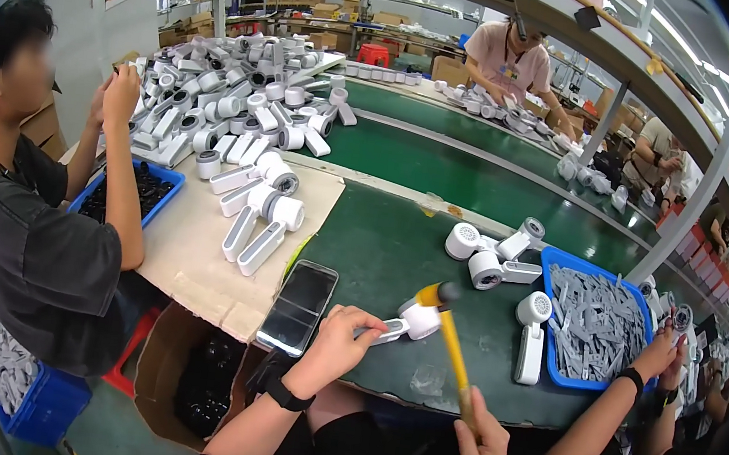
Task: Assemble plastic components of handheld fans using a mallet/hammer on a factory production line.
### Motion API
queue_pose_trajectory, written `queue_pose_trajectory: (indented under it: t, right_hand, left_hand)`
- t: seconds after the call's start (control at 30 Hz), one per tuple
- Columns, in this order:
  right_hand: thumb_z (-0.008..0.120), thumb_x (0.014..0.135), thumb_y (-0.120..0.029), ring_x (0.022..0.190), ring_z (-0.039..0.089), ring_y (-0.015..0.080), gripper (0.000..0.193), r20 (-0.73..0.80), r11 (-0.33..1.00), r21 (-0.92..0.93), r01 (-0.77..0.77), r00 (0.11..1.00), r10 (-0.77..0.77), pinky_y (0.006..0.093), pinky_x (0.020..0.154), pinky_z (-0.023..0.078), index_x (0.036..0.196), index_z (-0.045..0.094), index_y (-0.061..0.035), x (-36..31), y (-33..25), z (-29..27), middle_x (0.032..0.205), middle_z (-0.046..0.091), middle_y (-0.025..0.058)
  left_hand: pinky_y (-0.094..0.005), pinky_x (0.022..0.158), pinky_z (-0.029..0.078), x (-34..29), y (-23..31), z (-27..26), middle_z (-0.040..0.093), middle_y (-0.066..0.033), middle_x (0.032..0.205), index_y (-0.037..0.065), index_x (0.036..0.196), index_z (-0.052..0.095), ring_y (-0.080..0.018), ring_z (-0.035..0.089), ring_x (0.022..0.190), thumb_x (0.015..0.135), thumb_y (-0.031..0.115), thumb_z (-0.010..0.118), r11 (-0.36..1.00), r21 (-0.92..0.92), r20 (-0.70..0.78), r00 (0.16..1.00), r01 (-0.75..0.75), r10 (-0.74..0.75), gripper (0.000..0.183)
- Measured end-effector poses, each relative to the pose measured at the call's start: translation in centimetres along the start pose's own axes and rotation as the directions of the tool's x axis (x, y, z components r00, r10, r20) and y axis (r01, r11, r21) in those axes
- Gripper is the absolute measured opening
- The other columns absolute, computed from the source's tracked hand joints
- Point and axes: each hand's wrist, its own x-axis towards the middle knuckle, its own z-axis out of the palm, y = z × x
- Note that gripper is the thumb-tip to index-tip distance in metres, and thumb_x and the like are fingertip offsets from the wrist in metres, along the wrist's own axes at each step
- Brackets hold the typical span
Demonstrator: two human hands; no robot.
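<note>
My left hand (333, 346) pinches the grey handle of a white handheld device (419, 320) with a drum-shaped head, lying on the green worktop. My right hand (483, 447) is wrapped round the yellow handle of a hammer (458, 353). Its black and yellow head is over the device's round head; whether they touch I cannot tell. Left of my left hand lies a phone (299, 304) with a dark screen. To the right, a similar device (532, 339) with a round grilled head lies lengthwise; several more lie beyond it.
A blue bin (586, 383) of grey strips stands at right, near another person's hands (658, 355). On the left, several devices lie on cardboard (188, 256) before a large pile (235, 93). A person (60, 190) works there. Beyond runs a green conveyor (409, 165), with another person across it.
</note>
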Motion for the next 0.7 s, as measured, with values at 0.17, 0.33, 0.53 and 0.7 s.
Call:
queue_pose_trajectory:
  t: [0.17,0.33,0.53,0.7]
  right_hand:
    - [0.067,0.089,0.0,0.076,0.061,0.0171,0.054,0.194,0.99,-0.082,-0.112,0.973,0.126,0.0282,0.073,0.049,0.141,0.053,-0.0012,1.0,-0.8,-0.6,0.093,0.067,0.0145]
    - [0.066,0.089,0.0,0.074,0.059,0.0173,0.055,0.078,0.992,-0.04,-0.118,0.99,0.121,0.0283,0.072,0.048,0.142,0.051,0.0008,0.3,-1.7,0.1,0.088,0.064,0.0155]
    - [0.067,0.089,-0.002,0.073,0.06,0.0253,0.055,0.196,0.987,-0.151,-0.049,0.978,0.078,0.0311,0.073,0.049,0.142,0.052,-0.0013,0.7,-1.6,0.7,0.085,0.061,0.0174]
    - [0.066,0.089,-0.001,0.073,0.06,0.0253,0.055,0.198,0.985,-0.17,-0.04,0.978,0.073,0.0307,0.072,0.048,0.141,0.052,-0.0017,0.8,-2.6,0.4,0.084,0.061,0.0168]
  left_hand:
    - [-0.0365,0.089,0.047,-0.2,0.2,-0.4,0.07,-0.0082,0.097,0.008,0.098,0.077,-0.0265,0.058,0.099,0.086,0.01,0.072,0.998,-0.024,0.029,0.998,0.051,-0.051,0.013]
    - [-0.0376,0.091,0.046,-0.2,0.0,-0.7,0.068,-0.0097,0.099,0.005,0.098,0.073,-0.0284,0.057,0.101,0.088,0.014,0.071,1.0,-0.018,0.059,0.998,0.015,-0.014,0.014]
    - [-0.0421,0.089,0.047,-1.8,0.5,-1.7,0.067,-0.014,0.095,0.0,0.096,0.066,-0.0322,0.059,0.101,0.084,0.016,0.076,0.986,0.131,-0.1,0.988,-0.102,0.116,0.023]
    - [-0.0431,0.083,0.05,-2.1,-0.4,-1.6,0.066,-0.0164,0.092,-0.001,0.095,0.066,-0.036,0.062,0.092,0.08,0.016,0.079,0.984,0.121,-0.02,0.991,-0.129,0.132,0.026]
